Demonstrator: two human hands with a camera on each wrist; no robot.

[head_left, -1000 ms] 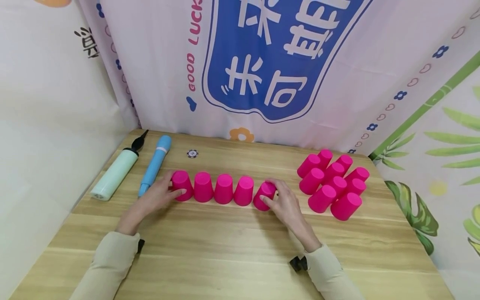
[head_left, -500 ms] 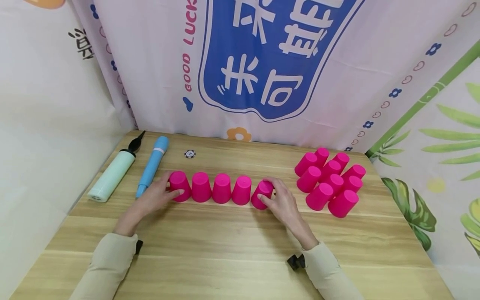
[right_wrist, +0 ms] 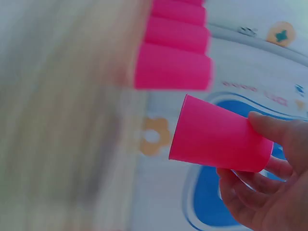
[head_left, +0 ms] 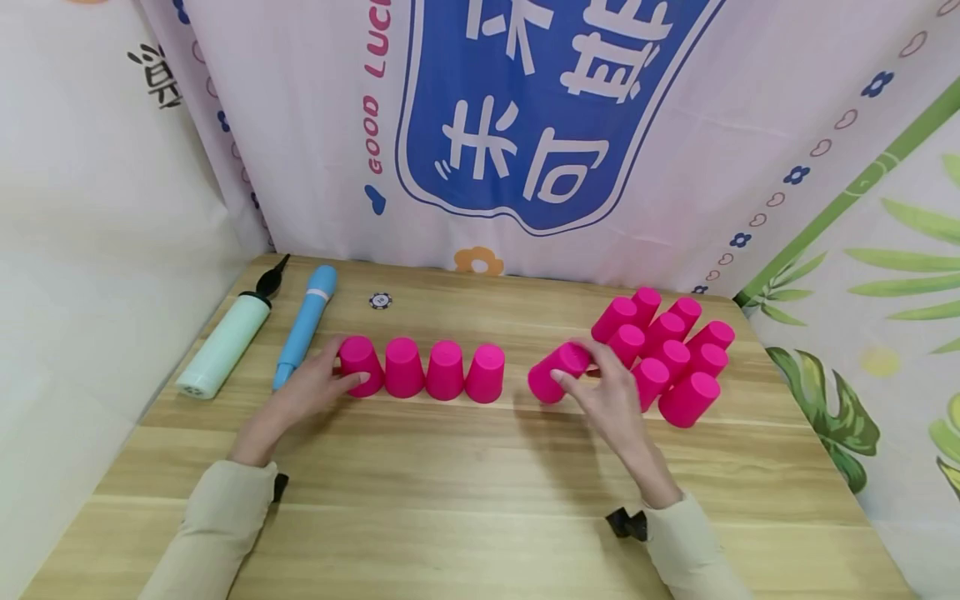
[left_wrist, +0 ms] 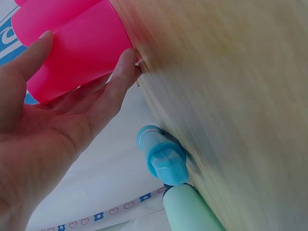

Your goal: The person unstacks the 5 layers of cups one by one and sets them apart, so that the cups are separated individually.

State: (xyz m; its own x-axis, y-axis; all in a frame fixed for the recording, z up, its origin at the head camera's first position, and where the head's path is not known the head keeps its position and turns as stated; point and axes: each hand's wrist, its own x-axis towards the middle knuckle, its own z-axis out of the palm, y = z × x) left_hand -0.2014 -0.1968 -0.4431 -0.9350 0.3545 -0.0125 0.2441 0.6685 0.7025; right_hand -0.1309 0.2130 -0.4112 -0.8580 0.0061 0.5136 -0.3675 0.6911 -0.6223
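Upside-down pink plastic cups stand in a row on the wooden table. My left hand [head_left: 311, 385] is around the leftmost pink cup [head_left: 358, 365], thumb on its near side and fingers along its far side. That same cup [left_wrist: 91, 48] fills the upper left of the left wrist view. My right hand [head_left: 611, 396] grips another pink cup [head_left: 553, 377] near its closed end, between thumb and fingers. This cup [right_wrist: 216, 137] is tilted and raised off the table, apart from the right end of the row [head_left: 485, 372].
A cluster of upside-down pink cups [head_left: 690, 398] stands right of my right hand. At the left lie a pale green hand pump [head_left: 225, 348] and a blue tube-shaped object [head_left: 305, 325]. A poker chip [head_left: 380, 301] lies behind the row. Printed cloth [head_left: 315, 167] hangs behind the table.
My right hand has lifted the rightmost cup from the row and carried it right, toward the cluster, tilting it. My left hand stays at the leftmost cup.
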